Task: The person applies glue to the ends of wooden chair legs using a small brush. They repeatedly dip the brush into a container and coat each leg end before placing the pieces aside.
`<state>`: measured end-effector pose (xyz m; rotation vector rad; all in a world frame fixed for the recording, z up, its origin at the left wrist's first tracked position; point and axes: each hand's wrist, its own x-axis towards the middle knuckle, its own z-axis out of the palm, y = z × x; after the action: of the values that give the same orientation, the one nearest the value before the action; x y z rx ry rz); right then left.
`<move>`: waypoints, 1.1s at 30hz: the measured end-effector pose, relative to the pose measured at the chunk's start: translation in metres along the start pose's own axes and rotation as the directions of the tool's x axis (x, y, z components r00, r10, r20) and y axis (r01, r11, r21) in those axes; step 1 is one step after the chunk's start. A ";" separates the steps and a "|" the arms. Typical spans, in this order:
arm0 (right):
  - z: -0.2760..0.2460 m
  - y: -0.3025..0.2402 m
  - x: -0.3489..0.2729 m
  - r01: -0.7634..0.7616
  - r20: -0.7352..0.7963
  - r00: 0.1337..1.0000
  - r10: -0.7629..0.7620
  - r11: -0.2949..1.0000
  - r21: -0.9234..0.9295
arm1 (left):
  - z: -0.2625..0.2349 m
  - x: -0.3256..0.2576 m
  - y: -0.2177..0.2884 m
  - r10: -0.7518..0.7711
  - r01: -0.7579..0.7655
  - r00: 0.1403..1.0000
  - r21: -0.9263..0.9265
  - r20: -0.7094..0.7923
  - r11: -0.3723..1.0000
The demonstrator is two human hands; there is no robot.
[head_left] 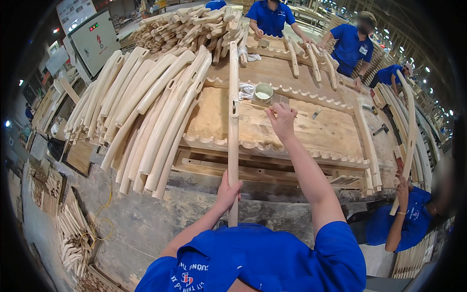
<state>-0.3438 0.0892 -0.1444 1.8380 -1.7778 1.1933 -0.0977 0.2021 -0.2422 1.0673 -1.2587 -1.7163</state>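
My left hand (227, 191) is wrapped round the lower part of a long pale wooden bar (233, 146). The bar points away from me over the workbench and has a slot with a dark spot cut near its middle. Over the bench, my right hand (282, 119) has its fingers pinched together; what they hold, if anything, I cannot make out. Just beyond its fingertips lies a small flat greyish piece (280, 99). A round tub (263, 92) of pale paste stands there too, with a crumpled white cloth (246, 91) on its left.
Scalloped wooden rails (311, 96) run across the bench. Curved wooden parts (160, 107) are piled on the left. A small flat tool (316, 113) and a hammer (381, 129) lie to the right. Co-workers in blue (350, 46) stand opposite; another (408, 214) holds a long curved part nearby.
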 end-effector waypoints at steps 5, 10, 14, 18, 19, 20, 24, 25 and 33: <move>-0.022 -0.011 0.013 0.155 0.086 0.986 -0.142 0.975 -0.160 | -0.008 0.000 -0.006 0.001 0.002 0.999 0.073 -0.054 0.997; -0.052 -0.070 0.077 0.471 0.280 0.881 -0.382 0.775 -0.421 | 0.001 -0.002 0.001 0.037 -0.026 0.998 0.177 -0.058 0.984; -0.041 -0.119 0.083 0.687 0.533 0.723 -0.439 0.544 -0.482 | -0.004 -0.001 -0.001 0.032 -0.019 0.996 0.161 -0.078 0.987; -0.049 -0.123 0.082 0.782 0.655 0.612 -0.444 0.466 -0.414 | -0.008 -0.004 0.000 0.057 -0.046 0.997 0.214 -0.046 0.976; -0.050 -0.123 0.091 0.769 0.666 0.621 -0.413 0.486 -0.415 | -0.009 -0.003 0.001 0.045 -0.035 0.998 0.248 -0.036 0.968; -0.047 -0.123 0.101 0.777 0.695 0.608 -0.385 0.470 -0.420 | -0.008 -0.002 0.003 0.051 -0.045 0.999 0.241 -0.019 0.969; -0.025 -0.131 0.114 0.821 0.722 0.564 -0.402 0.372 -0.434 | -0.008 -0.004 0.006 0.039 -0.038 0.999 0.179 -0.003 0.983; -0.022 -0.131 0.112 0.831 0.710 0.555 -0.434 0.334 -0.446 | -0.009 -0.004 0.005 0.030 -0.030 1.000 0.152 -0.002 0.988; -0.026 -0.141 0.130 0.877 0.740 0.476 -0.476 0.314 -0.363 | -0.009 -0.007 0.011 0.000 -0.002 0.999 0.060 0.034 0.998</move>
<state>-0.2369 0.0461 0.0115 2.0684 -1.0068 -0.3986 -0.0862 0.2025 -0.2319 1.0767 -1.3393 -1.7120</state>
